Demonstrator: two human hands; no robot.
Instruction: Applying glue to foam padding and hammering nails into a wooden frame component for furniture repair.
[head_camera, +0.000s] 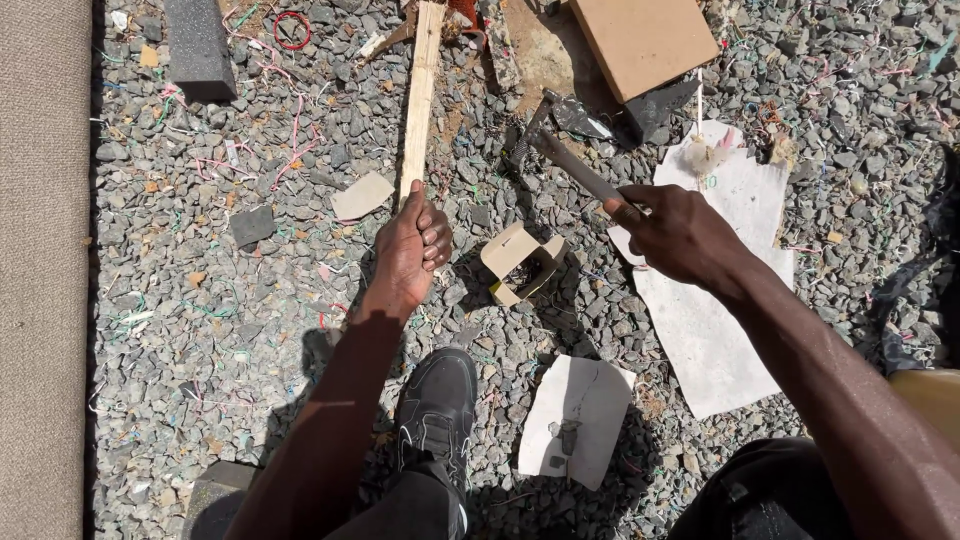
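**Both fists closed: slat and hammer**

The left hand (412, 243) is clenched around the near end of a wooden slat (420, 90) running toward 12 o'clock over gravel (250, 320). The right hand (680, 235) grips a hammer (560, 155), head toward 11 o'clock. A small open cardboard box (520, 262) lies between them.

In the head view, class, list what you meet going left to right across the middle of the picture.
Tan mat → dark flat stone → left hand gripping the wooden strip → small open cardboard box → right hand holding the hammer → white paper sheet.
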